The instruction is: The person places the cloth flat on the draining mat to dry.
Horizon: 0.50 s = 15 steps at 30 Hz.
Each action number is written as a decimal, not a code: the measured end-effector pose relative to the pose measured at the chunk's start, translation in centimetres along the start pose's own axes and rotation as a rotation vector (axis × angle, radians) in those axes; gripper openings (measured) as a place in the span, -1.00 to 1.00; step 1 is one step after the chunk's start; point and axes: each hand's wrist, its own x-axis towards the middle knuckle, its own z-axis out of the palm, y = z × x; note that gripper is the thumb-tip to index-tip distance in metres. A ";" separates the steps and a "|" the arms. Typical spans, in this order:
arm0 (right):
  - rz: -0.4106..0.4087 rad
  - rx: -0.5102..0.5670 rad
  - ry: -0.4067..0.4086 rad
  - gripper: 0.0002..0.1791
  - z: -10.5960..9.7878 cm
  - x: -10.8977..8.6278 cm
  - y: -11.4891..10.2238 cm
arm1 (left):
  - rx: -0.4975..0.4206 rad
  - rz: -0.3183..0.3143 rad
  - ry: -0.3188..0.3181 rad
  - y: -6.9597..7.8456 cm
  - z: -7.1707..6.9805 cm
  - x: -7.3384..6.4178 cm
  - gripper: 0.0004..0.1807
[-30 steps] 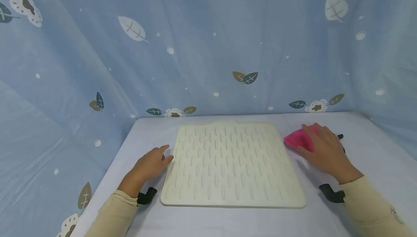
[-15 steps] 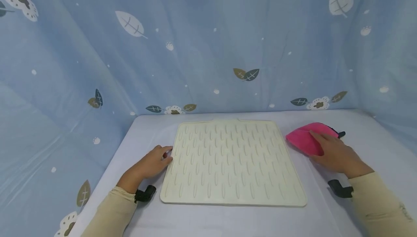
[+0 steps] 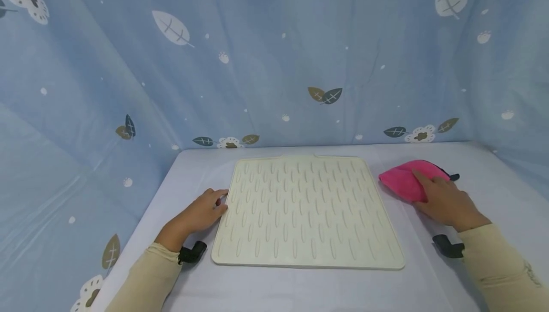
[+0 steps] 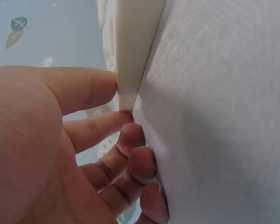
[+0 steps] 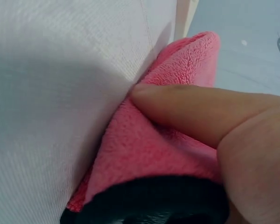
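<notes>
The left hand (image 3: 197,214) is loosely spread with its tips at the edge of a cream mat (image 3: 308,213), while the right hand (image 3: 448,202) holds a pink cloth (image 3: 399,183) by its near side. With the mat as the clock's middle, a patterned blue curtain (image 3: 86,178) hangs at the far left beside the white counter (image 3: 300,290) and runs on behind it past twelve. A tan left sleeve (image 3: 147,274) comes in from about eight, with a black mount (image 3: 193,252) at its cuff. The left hand sits at nine: up close, its thumb tip touches the mat's side edge, and the lower fingers are curved, their tips down at the counter. The mat lies flat — rows of raised ovals across it, a small tab at twelve. Between two and three, just beside the mat's right edge, is the pink cloth, soft and folded, its point toward nine and a black tag (image 3: 454,177) at its three o'clock end. The right hand is at three, thumb pressed on the cloth, a finger over its top — the others largely hidden. The right sleeve (image 3: 497,259) enters between three and four.
</notes>
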 end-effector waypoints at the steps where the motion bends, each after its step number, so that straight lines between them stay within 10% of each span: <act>1: 0.001 0.001 0.005 -0.02 0.0 0.1 0.0 | 0.003 0.002 0.001 0.0 0.0 0.0 -0.43; 15: 0.012 0.108 0.030 -0.24 -0.9 0.3 -0.3 | 0.018 -0.023 -0.011 0.4 -0.2 -0.3 -0.40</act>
